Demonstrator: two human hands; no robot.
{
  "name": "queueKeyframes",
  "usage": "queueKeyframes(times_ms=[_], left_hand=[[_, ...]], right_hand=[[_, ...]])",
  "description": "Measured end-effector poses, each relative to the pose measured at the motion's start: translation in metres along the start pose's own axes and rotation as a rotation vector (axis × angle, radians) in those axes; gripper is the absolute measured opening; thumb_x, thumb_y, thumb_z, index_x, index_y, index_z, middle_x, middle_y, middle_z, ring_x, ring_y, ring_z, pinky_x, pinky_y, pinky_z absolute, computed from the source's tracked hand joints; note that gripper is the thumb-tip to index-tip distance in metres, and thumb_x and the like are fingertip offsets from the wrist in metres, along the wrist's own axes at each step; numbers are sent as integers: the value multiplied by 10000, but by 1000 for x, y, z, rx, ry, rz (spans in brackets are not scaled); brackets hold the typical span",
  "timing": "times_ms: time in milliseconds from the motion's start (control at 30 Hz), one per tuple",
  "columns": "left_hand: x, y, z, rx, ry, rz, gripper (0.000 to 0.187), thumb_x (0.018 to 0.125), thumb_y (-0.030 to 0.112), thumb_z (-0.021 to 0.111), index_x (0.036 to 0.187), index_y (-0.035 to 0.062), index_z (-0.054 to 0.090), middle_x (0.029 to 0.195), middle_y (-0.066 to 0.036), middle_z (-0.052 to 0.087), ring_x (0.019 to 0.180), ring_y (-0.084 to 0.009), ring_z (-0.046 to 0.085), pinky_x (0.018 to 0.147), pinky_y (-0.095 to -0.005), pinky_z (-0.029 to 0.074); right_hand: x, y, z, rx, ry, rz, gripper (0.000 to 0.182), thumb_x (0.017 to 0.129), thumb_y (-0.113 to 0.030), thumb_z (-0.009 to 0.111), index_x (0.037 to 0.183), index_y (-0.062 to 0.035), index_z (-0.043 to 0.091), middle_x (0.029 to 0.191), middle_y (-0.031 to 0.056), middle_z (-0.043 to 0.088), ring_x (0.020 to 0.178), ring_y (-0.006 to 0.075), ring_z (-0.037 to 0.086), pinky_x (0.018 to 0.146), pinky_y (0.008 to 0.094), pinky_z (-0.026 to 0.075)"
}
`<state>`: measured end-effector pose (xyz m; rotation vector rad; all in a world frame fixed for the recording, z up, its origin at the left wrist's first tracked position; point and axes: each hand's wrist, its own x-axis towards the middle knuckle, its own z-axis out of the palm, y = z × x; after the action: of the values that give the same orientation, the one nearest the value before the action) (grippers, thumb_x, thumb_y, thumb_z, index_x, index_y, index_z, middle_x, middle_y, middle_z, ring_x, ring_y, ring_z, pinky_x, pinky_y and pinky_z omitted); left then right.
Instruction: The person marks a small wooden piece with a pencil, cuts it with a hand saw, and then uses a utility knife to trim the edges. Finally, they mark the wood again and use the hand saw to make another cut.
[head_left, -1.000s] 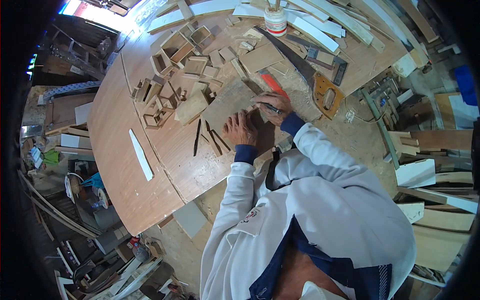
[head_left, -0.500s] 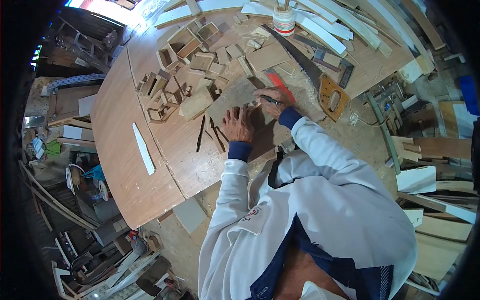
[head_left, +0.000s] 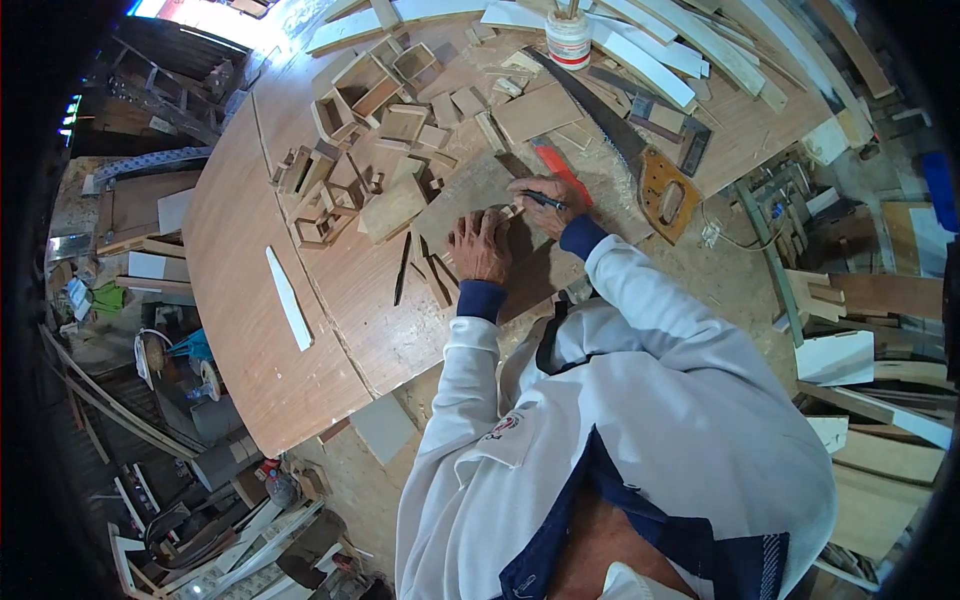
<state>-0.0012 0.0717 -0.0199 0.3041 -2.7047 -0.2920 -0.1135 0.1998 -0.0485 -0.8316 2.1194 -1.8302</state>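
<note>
My left hand (head_left: 480,247) rests on a flat grey-brown board (head_left: 452,205), its fingertips by a small pale wood piece (head_left: 508,213). Just right of it, my right hand (head_left: 549,204) is closed on a dark pen-like tool (head_left: 543,200), whose tip points toward that small piece. What lies under my fingers is partly hidden. A red tool (head_left: 562,172) lies above my right hand. Left of my left hand are a thin black tool (head_left: 402,268) and narrow wood strips (head_left: 437,280).
A handsaw (head_left: 665,195) lies to the right, near a metal square (head_left: 693,147). Small wooden boxes (head_left: 372,82) and frames stand at the upper left. A white jar (head_left: 568,42) is at the back among long strips. A white strip (head_left: 288,298) lies left.
The fingers of my left hand have shifted slightly, and the small pale piece between my hands shows more. My right hand keeps the pen-like tool with hardly any movement.
</note>
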Motion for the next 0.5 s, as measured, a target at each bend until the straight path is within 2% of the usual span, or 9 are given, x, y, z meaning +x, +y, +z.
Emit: queueKeyframes(times_ms=[133, 200, 333, 433, 500], left_hand=[[1, 4, 1, 9, -7, -2, 181, 847, 249, 578, 1004, 173, 628, 984, -49, 574, 953, -271, 519, 795, -426, 396], [1, 5, 1, 0, -5, -15, 180, 847, 250, 579, 1001, 172, 629, 980, -50, 574, 947, -272, 519, 791, -423, 398], [1, 6, 2, -5, 23, -14, 175, 839, 245, 589, 984, 159, 636, 971, -55, 573, 931, -284, 521, 771, -419, 407], [0, 5, 4, -14, 53, -2, 172, 831, 238, 597, 974, 152, 639, 966, -62, 575, 921, -291, 523, 760, -418, 411], [0, 4, 7, -26, 61, -2, 170, 827, 233, 599, 970, 150, 639, 966, -66, 576, 917, -294, 524, 754, -417, 413]], right_hand=[[-2, -9, -3, -59, -13, 9, 198, 830, -121, 593, 1004, -48, 655, 948, 103, 660, 867, 207, 626, 774, 294, 495], [-2, -11, -2, 59, -12, 82, 198, 825, -119, 598, 1002, -49, 654, 957, 110, 659, 864, 219, 625, 780, 300, 496], [-2, -8, -1, 20, 18, 12, 184, 827, -117, 599, 987, -48, 659, 944, 111, 664, 851, 224, 633, 774, 309, 501], [1, -5, 1, 7, 35, -16, 183, 820, -151, 622, 975, -66, 670, 954, 115, 669, 844, 241, 642, 769, 316, 506], [3, -11, -1, -133, 19, 38, 231, 784, -217, 677, 974, -87, 678, 973, 128, 672, 853, 266, 648, 765, 331, 514]])
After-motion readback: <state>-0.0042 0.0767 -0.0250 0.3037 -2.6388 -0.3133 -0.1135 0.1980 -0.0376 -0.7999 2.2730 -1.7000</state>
